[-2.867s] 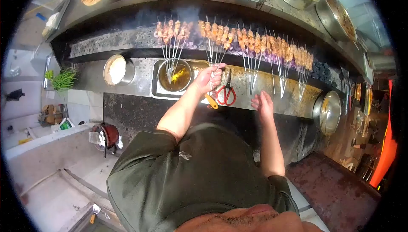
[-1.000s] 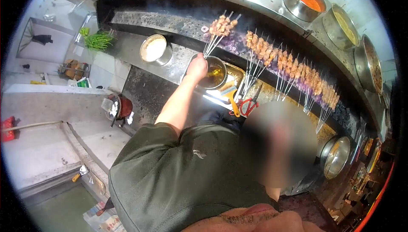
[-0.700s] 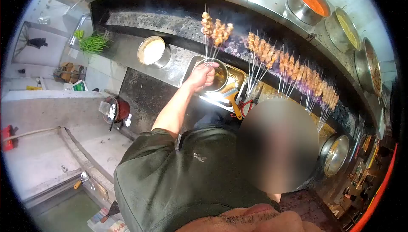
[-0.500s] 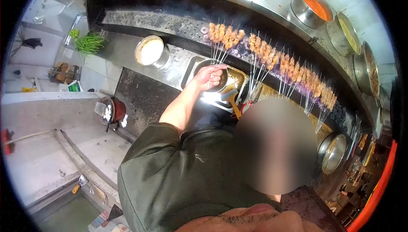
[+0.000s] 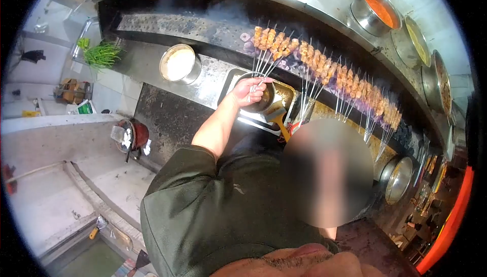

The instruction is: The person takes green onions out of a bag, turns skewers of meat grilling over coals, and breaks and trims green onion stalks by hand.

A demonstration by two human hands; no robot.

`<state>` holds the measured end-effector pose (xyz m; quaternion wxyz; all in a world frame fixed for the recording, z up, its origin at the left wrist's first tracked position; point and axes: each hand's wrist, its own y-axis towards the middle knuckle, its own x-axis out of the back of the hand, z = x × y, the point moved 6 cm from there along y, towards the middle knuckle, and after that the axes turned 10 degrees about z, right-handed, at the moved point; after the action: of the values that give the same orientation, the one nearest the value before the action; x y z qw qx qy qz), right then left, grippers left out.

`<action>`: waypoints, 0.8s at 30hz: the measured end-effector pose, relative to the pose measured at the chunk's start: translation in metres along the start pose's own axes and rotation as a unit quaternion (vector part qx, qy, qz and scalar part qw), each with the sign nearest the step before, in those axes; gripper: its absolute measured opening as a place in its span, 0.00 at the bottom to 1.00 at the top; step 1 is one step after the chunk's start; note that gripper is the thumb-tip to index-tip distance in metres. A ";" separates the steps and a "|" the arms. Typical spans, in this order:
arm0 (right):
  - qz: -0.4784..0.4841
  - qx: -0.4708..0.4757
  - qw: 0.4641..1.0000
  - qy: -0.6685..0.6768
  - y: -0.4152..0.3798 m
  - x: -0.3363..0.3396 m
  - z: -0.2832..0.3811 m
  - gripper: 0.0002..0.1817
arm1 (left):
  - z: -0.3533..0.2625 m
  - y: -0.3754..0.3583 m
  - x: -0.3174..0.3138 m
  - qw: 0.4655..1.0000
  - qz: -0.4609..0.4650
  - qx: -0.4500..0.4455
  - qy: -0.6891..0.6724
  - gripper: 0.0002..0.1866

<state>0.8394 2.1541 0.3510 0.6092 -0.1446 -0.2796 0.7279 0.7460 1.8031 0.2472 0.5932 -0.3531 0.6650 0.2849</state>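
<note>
- Head view, hidden parts: a round blurred patch covers the right hand [image 5: 332, 168], so I cannot tell whether it is wide, narrow or holding anything.
- The same patch cuts off the yellow-handled tool [image 5: 278, 119] and nearly all of a red-handled item beside it.
- The left hand [image 5: 249, 92] is closed around the near ends of a bunch of meat skewers [image 5: 274, 43] and hides part of the dark pot [image 5: 260, 105] below it.
- These skewers fan out toward the far side, their browned, orange-tinted chunks over the grill [image 5: 172, 26], left of the other skewers [image 5: 355, 87].
- The other skewers form a long row running right and nearer; their metal ends gather in clusters.
- The pot sits in a metal tray [image 5: 290, 99]; left of it stands a tub [image 5: 178, 64] with pale contents, too unclear to name.
</note>
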 end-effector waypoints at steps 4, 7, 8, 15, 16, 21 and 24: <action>-0.010 0.014 1.000 -0.008 -0.001 -0.006 0.012 0.26 | -0.001 -0.001 -0.002 0.999 -0.025 -0.007 0.030 0.21; -0.017 0.026 0.999 -0.025 0.000 -0.002 0.007 0.27 | -0.001 -0.005 -0.006 0.996 -0.054 -0.018 0.064 0.23; -0.021 0.028 0.999 -0.030 0.001 0.002 0.004 0.27 | 0.000 -0.004 -0.006 0.996 -0.056 -0.017 0.067 0.23; -0.011 0.020 0.996 -0.089 0.011 0.023 -0.021 0.29 | -0.001 -0.009 0.001 0.995 -0.039 -0.018 0.090 0.25; -0.006 0.013 0.996 -0.084 0.010 0.023 -0.025 0.29 | -0.002 -0.012 0.000 0.990 -0.061 -0.025 0.123 0.26; -0.045 -0.007 0.997 -0.070 0.017 0.035 -0.075 0.30 | -0.001 -0.021 0.000 0.994 -0.035 -0.036 0.096 0.25; -0.086 -0.007 0.996 0.020 0.015 0.041 -0.117 0.31 | -0.001 -0.031 -0.001 0.987 -0.066 -0.038 0.145 0.27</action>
<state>0.8833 2.2193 0.2540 0.6740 -0.1389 -0.2839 0.6677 0.7707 1.7836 0.2492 0.4945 -0.4563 0.7075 0.2162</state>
